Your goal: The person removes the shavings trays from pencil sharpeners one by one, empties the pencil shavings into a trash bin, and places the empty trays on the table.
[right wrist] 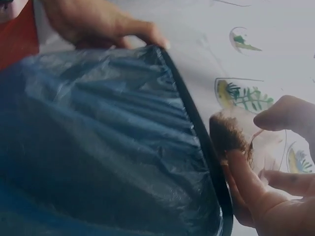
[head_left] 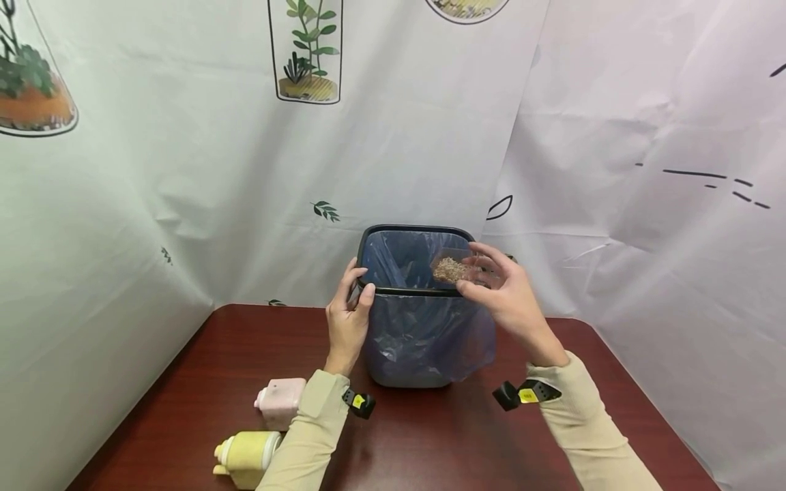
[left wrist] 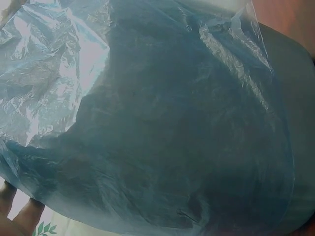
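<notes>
A grey bin (head_left: pixel 402 379) with a black rim stands upright on the table, lined with a thin blue plastic bag (head_left: pixel 411 334) folded over its edge. My left hand (head_left: pixel 348 326) grips the rim at the near left corner, thumb in front and fingers round the side. Over the right part of the opening, my right hand (head_left: pixel 511 298) holds a small clear plastic container between thumb and fingers. Brown crumbs (head_left: pixel 449 270) are gathered at its tilted end, towards the bin. In the right wrist view the see-through container (right wrist: pixel 268 142) is close beside the rim.
On the red-brown table (head_left: pixel 442 443) a pink bottle (head_left: pixel 285 401) and a yellow bottle (head_left: pixel 248 455) stand at the front left, close to the left sleeve (head_left: pixel 310 433). White printed sheeting (head_left: pixel 399 157) hangs behind and along both sides.
</notes>
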Tool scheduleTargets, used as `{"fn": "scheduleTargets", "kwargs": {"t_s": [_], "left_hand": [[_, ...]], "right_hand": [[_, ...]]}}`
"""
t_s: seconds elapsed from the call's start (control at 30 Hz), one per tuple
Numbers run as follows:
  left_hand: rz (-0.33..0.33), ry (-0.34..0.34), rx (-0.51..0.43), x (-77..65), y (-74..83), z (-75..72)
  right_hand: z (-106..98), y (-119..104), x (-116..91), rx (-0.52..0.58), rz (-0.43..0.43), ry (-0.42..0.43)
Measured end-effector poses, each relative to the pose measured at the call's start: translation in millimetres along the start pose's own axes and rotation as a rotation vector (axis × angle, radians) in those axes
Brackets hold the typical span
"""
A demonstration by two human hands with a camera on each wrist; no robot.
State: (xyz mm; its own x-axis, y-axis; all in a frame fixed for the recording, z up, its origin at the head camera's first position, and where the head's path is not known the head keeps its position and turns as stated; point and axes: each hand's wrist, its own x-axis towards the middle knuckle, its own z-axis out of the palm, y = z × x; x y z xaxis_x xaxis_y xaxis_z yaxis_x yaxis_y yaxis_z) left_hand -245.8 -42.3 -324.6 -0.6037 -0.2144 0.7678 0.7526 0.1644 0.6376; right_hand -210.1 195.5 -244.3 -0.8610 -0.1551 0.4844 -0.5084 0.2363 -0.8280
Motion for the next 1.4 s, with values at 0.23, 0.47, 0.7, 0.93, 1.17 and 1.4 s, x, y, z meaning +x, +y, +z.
{"fn": "scheduleTargets", "kwargs": {"t_s": [0.23,0.47,0.7,0.93,1.17,1.4], "left_hand": [[0.006,0.011,0.016,0.1,-0.1,-0.4],[-0.003,0.002,0.006,1.6,0.0,0.0],[-0.002,-0.002,0.0,0.8,0.5,0.5],[0.005,0.008,0.013,-0.1,-0.4,0.8],[0.021,0.021,0.023,0.2,-0.2,2.4],[0.015,0.023,0.038,-0.3,1.2,2.1]], "right_hand": [[6.0,3.4,5.9,-0.119,-0.059,0.052],[8.8,3.4,9.3,-0.233,-0.113,0.092],[13.5,2.4,10.5,-0.355,-0.189,0.115],[17.1,2.7,10.0,-0.545,-0.287,0.135],[18.2,4.2,13.9,-0.636,-0.354,0.15],[18.1,2.1,15.5,-0.705,-0.404,0.128]]}}
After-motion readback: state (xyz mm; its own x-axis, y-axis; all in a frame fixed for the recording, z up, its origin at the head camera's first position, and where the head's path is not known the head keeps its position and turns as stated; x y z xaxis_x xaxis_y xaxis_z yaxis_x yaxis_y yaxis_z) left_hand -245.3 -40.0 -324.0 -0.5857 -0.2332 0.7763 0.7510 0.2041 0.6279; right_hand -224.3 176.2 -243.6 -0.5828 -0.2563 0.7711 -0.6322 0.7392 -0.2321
